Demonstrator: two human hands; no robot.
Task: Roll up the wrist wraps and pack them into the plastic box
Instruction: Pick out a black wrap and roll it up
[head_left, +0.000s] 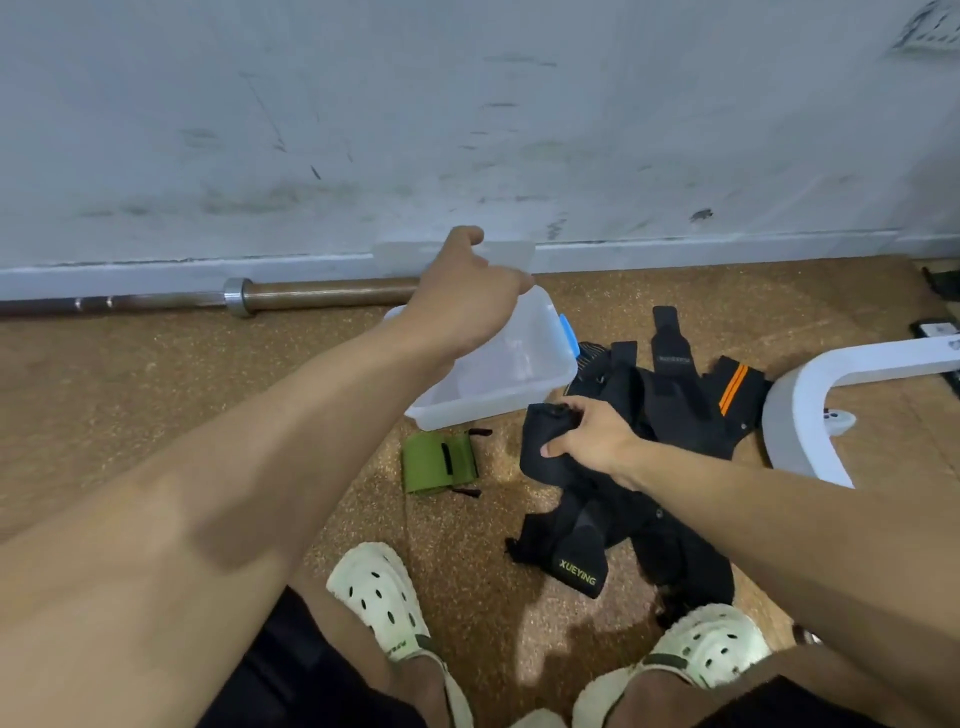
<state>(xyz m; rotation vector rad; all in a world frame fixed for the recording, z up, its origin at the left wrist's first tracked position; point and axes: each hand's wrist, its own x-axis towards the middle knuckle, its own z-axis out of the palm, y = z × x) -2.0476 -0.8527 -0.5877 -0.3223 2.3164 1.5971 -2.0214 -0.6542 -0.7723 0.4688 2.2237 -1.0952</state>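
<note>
Open plastic box (493, 405) on the floor, apparently without any wraps inside yet. Above its far side, left hand (467, 301) curled on the clear lid (511, 257), holding it up off the box. Just right of the box, right hand (587, 436) closed around one black strip on the near-left edge of the black wrist wraps (670, 400), which lie tangled in a heap. Just in front of the box, a green wrap (439, 462), seemingly rolled already.

Probably the step in hand: opening up and picking the first wrap to roll.
- Set the lid down behind the box, away from the heap.
- Draw the gripped strip free slowly, since straps may snag on each other.
- Roll tight from one end and fasten the closure before dropping it in the box.
</note>
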